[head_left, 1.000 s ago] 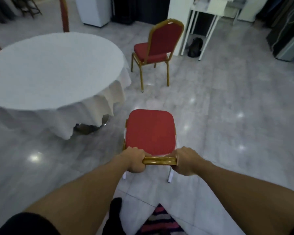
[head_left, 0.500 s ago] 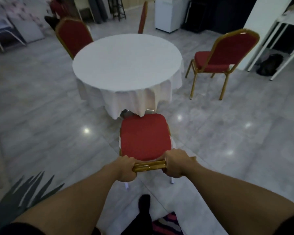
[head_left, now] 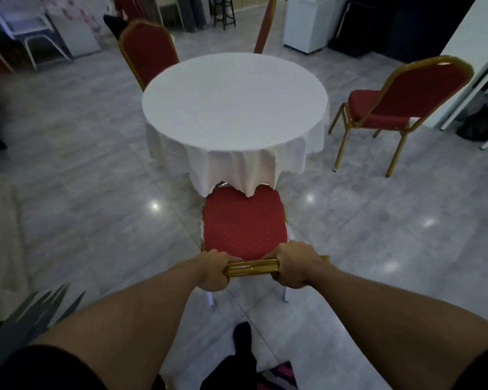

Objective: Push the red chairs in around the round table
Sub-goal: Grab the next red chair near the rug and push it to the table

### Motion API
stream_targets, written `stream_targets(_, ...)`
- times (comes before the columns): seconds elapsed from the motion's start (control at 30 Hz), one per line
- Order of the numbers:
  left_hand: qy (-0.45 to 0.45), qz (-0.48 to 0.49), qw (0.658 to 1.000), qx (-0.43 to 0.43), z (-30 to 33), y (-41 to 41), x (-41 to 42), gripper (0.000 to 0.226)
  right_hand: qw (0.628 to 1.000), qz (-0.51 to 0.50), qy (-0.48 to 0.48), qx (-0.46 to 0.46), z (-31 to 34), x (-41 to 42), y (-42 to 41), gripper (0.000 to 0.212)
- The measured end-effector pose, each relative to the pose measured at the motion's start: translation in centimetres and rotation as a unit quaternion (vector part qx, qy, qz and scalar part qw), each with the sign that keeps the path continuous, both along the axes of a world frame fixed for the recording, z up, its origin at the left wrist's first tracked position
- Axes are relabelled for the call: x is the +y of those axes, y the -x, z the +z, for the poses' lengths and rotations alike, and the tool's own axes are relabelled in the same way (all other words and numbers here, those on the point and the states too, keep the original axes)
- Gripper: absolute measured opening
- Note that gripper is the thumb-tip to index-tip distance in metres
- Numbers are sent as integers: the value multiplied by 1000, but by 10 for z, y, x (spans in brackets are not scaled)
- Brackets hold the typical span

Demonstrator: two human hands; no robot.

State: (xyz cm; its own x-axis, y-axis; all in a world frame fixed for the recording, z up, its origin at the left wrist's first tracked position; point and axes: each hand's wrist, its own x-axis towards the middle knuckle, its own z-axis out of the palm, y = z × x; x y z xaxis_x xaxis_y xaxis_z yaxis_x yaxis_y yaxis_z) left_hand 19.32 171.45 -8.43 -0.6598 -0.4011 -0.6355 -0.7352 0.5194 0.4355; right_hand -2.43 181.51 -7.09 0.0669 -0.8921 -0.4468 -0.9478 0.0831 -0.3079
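gripping gold top rail | red chair (head_left: 244, 223) | both hands | dotted seat

Both hands are gripping the gold top rail of the near red chair (head_left: 244, 220) — the left hand (head_left: 213, 270) at one end, the right hand (head_left: 296, 264) at the other. Its seat front is sitting just under the hanging white cloth of the round table (head_left: 234, 108). A second chair (head_left: 400, 108) is standing well apart at the right, angled away — a third chair (head_left: 148, 52) is sitting close behind the table.
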Motion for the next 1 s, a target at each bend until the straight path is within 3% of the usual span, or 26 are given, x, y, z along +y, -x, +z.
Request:
stream_targets(0.17,1,0,1000,3,-3,17,-54,39,1000,-14,-7,-1,-1,-54,14,31)
stream_targets(0.43,18,-7,1000,-4,-4,52,-150,46,999,-29,-14,-4,4,-149,49,27)
stream_targets(0.6,18,-17,1000,-16,0,70,-200,60,999,-39,-3,0,1,-199,63,39)
stream_targets(0.7,5,-3,1000,-21,-1,78,-232,58,1000,-30,2,9,1,-229,71,33)
stream_targets(0.87,-21,-27,999,-23,-3,81,-250,62,1000,7,-6,28,-4,-242,80,38)
stream_targets(1.0,-22,-30,999,-30,-7,79,-253,67,1000,5,-7,24,-6,-243,80,25)
